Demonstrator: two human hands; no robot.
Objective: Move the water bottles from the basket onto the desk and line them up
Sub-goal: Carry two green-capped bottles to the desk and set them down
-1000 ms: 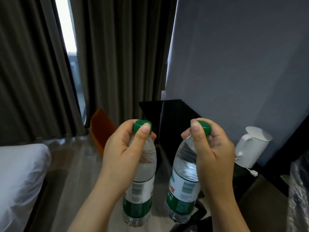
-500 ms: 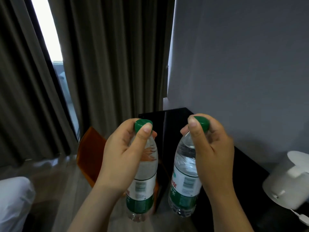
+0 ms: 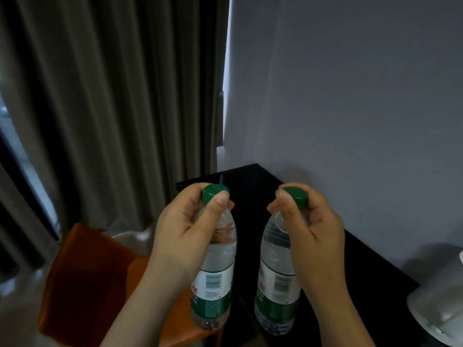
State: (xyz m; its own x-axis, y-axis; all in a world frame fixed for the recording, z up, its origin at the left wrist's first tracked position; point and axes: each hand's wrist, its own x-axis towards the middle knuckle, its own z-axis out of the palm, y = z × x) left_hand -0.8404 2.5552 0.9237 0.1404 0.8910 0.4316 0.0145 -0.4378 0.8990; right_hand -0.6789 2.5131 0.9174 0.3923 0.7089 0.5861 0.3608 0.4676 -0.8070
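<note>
I carry two clear water bottles with green caps and green-and-white labels, both upright in the air. My left hand (image 3: 185, 236) grips the left water bottle (image 3: 214, 291) by its neck, just under the cap. My right hand (image 3: 310, 234) grips the right water bottle (image 3: 275, 296) the same way. The black desk (image 3: 250, 179) runs along the grey wall; the right bottle hangs over its near edge, the left bottle beside that edge, above an orange chair. The basket is out of view.
An orange chair (image 3: 85, 279) stands left of the desk, below the left bottle. A white kettle (image 3: 441, 309) sits on the desk at the lower right. Dark curtains (image 3: 112, 108) hang at the left, and a grey wall (image 3: 350, 96) backs the desk.
The view has swung right and closer to the desk: the bed at the left is gone from sight, the chair and desk loom larger. Both hands keep their grip on the bottles.
</note>
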